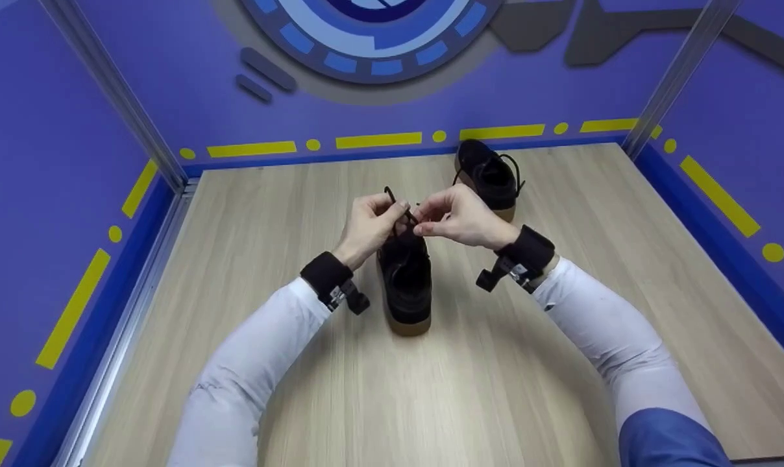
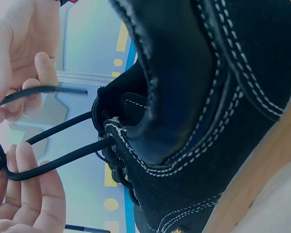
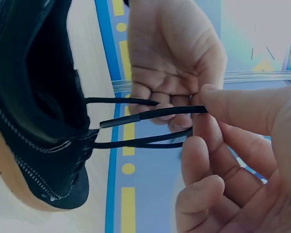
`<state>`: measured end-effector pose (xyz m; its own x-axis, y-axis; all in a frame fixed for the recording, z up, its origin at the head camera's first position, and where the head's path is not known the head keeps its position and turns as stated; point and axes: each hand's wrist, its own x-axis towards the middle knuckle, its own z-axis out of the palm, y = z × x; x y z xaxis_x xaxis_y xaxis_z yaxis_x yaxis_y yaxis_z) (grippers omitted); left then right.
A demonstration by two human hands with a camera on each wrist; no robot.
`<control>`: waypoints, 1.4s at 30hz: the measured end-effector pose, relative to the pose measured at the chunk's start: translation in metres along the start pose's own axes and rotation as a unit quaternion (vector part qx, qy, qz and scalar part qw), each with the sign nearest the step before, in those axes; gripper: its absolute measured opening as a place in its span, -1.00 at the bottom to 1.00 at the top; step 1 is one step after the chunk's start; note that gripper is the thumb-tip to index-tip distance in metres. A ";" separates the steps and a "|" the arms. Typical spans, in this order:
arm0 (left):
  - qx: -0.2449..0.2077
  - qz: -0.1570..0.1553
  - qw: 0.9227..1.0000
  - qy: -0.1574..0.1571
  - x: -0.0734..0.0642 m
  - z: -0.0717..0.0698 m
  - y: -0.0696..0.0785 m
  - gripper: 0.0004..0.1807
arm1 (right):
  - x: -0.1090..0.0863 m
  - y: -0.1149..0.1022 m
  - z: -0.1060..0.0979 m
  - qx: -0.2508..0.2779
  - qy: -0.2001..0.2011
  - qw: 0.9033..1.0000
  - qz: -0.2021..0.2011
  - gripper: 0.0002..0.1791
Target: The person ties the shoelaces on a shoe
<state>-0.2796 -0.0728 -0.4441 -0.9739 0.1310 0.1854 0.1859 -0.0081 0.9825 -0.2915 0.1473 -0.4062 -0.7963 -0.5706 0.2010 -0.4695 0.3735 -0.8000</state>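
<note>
A black shoe (image 1: 409,305) with a tan sole stands on the table between the hands, its heel toward me. Above its tongue, the left hand (image 1: 370,226) grips the black shoelace (image 2: 58,165), which rises taut from the eyelets and bends round its fingers. The right hand (image 1: 465,217) pinches a lace end (image 3: 172,111) between thumb and index finger, the tip pointing back to the shoe. In the right wrist view the left hand (image 3: 172,53) is close behind that lace end. The two hands nearly meet; how the laces cross between them is partly hidden by fingers.
A second black shoe (image 1: 479,165) with loose laces stands behind the right hand, near the back wall. The wooden tabletop (image 1: 288,272) is bounded by purple panels (image 1: 171,84) at the back and both sides. Each wrist wears a black strap (image 1: 528,251) with a small camera.
</note>
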 end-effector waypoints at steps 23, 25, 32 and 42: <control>0.006 -0.001 1.000 0.006 -0.002 -0.001 -0.001 -0.79 | 0.003 0.027 0.025 -0.087 0.105 0.980 -0.146 -0.91; 0.005 0.000 1.000 0.005 -0.002 -0.001 -0.001 -0.81 | 0.004 0.030 0.026 -0.099 0.105 0.980 -0.135 -0.90; 0.011 0.005 1.000 0.004 -0.002 -0.001 -0.001 -0.82 | 0.008 0.041 0.030 -0.128 0.100 0.984 -0.072 -0.78; 0.000 0.003 1.000 -0.003 -0.004 0.000 -0.003 -0.83 | 0.012 0.051 0.045 -0.028 0.059 0.996 -0.062 -0.71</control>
<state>-0.2761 -0.0731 -0.4473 -0.9719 0.1368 0.1918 0.1925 -0.0082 0.9813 -0.3080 0.1265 -0.4700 -0.7688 -0.5257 0.3641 -0.5848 0.3477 -0.7329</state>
